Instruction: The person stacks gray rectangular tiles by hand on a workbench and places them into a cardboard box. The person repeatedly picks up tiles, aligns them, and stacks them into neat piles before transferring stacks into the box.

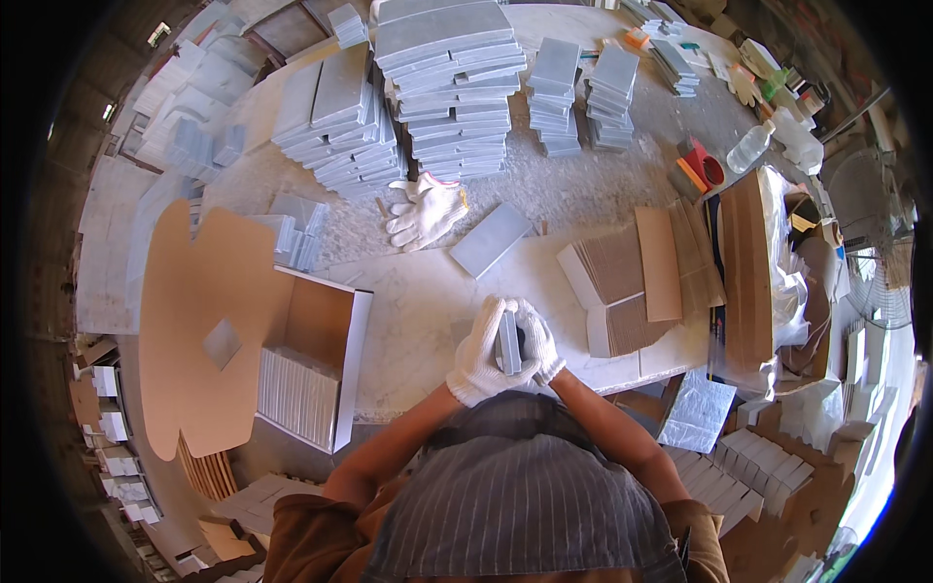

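Both my hands wear white knitted gloves and meet close to my body at the table's near edge. Between them stand grey rectangular tiles [508, 342], on edge and pressed together; how many is hard to make out. My left hand [476, 364] wraps them from the left, and my right hand [540, 340] closes on them from the right. Just beyond, a single grey tile [491, 239] lies flat on the table. To the left, an opened carton [358, 340] with white outer walls contains a row of upright tiles [299, 396].
Tall stacks of grey tiles [447, 87] rise at the back. A spare white glove [428, 212] lies before them. Brown cardboard dividers [614, 287] stand at right, beside a large box [746, 267]. A red cup [707, 165] and clear bottle [750, 148] are farther right.
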{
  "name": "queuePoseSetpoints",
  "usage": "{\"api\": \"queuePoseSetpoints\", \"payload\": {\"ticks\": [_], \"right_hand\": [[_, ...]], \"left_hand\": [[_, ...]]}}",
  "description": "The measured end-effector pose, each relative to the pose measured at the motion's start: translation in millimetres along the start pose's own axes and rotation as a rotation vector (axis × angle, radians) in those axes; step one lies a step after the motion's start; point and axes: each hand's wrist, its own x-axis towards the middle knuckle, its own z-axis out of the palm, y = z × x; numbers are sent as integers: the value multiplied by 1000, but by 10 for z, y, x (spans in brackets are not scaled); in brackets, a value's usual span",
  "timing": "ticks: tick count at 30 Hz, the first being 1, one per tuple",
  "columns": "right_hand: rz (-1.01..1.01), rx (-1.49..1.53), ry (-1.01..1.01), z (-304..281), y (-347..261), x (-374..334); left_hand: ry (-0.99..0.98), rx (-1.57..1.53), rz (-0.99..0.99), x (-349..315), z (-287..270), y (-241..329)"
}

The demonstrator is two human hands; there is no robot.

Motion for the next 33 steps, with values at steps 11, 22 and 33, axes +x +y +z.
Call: {"api": "queuePoseSetpoints", "payload": {"ticks": [11, 22, 33], "right_hand": [[129, 75, 62, 34, -65, -168], [13, -113, 21, -64, 6, -170], [18, -517, -298, -256, -667, -207]], "left_hand": [[-44, -83, 143, -87, -10, -106], [-201, -60, -94, -122, -52, -102], [-31, -192, -34, -192, 9, -141]]}}
